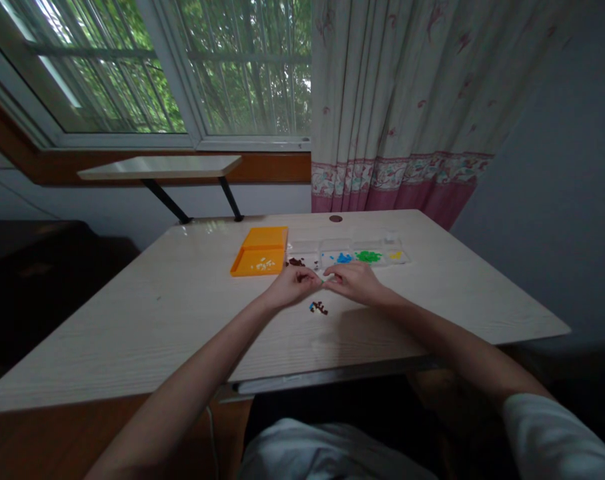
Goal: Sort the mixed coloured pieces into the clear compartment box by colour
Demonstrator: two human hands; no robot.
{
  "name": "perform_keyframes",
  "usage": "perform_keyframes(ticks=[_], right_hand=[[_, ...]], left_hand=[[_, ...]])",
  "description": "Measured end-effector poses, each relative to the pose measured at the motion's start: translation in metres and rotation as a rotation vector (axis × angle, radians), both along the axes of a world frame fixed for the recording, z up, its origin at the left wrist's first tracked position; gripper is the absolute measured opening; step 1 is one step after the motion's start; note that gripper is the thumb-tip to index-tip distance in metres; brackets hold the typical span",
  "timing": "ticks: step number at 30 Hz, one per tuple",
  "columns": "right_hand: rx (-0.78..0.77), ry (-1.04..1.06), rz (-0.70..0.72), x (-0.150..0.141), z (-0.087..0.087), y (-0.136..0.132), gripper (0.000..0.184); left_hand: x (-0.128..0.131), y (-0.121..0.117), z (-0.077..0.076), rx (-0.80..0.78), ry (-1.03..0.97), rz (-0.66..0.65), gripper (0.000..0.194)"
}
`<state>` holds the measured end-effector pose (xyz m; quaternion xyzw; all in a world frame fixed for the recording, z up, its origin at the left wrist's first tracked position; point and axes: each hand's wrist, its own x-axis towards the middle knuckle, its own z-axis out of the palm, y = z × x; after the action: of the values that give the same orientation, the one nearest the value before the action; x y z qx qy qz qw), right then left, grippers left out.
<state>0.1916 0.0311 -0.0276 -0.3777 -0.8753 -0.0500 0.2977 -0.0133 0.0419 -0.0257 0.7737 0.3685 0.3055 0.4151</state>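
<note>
My left hand [293, 287] and my right hand [355, 281] meet above the table, fingertips pinched together. Between them shows a tiny green piece [323, 282], too small to make out its exact shape. Just below, on the tabletop, lies a small cluster of joined-looking brown pieces [319, 308] with some blue and white bits. Behind my hands stands a clear compartment tray [407, 257]. It holds brown pieces [296, 262], blue pieces [344, 258], green pieces [369, 257] and a few yellow pieces [395, 255], in separate sections. My hands hide part of its front edge.
An open orange case [265, 237] with white pieces [262, 265] in it sits left of the tray. A raised shelf [167, 167] on black legs stands at the table's back left. The wooden table [182, 320] has a round brown cap [335, 219] near its far edge.
</note>
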Motion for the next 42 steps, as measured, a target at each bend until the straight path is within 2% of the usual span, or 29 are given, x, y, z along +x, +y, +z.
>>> perform_keyframes(ticks=[9, 17, 23, 27, 30, 36, 38, 42], right_hand=[[0.045, 0.032, 0.031, -0.002, -0.003, -0.001, 0.022], [0.263, 0.288, -0.079, 0.018, 0.007, 0.008, 0.024], [0.282, 0.292, -0.102, 0.024, 0.009, 0.012, 0.022], [0.238, 0.23, -0.104, 0.031, 0.012, 0.015, 0.023], [0.144, 0.136, -0.147, 0.045, 0.018, 0.021, 0.025], [-0.114, -0.105, -0.424, 0.084, 0.028, 0.039, 0.023], [-0.18, -0.166, -0.49, 0.094, 0.027, 0.043, 0.022], [-0.232, -0.181, -0.536, 0.1, 0.025, 0.046, 0.026]], left_hand=[[0.0, 0.0, 0.001, 0.064, 0.017, -0.001, 0.032], [-0.017, 0.001, 0.012, 0.434, 0.447, -0.185, 0.019], [-0.017, 0.0, 0.011, 0.488, 0.495, -0.256, 0.018], [-0.016, 0.0, 0.01, 0.474, 0.486, -0.268, 0.016], [-0.016, 0.001, 0.009, 0.444, 0.441, -0.257, 0.016], [-0.015, 0.002, 0.005, 0.315, 0.316, -0.187, 0.016], [-0.013, 0.002, 0.003, 0.238, 0.224, -0.13, 0.018], [-0.005, 0.002, 0.004, -0.021, -0.112, 0.044, 0.027]])
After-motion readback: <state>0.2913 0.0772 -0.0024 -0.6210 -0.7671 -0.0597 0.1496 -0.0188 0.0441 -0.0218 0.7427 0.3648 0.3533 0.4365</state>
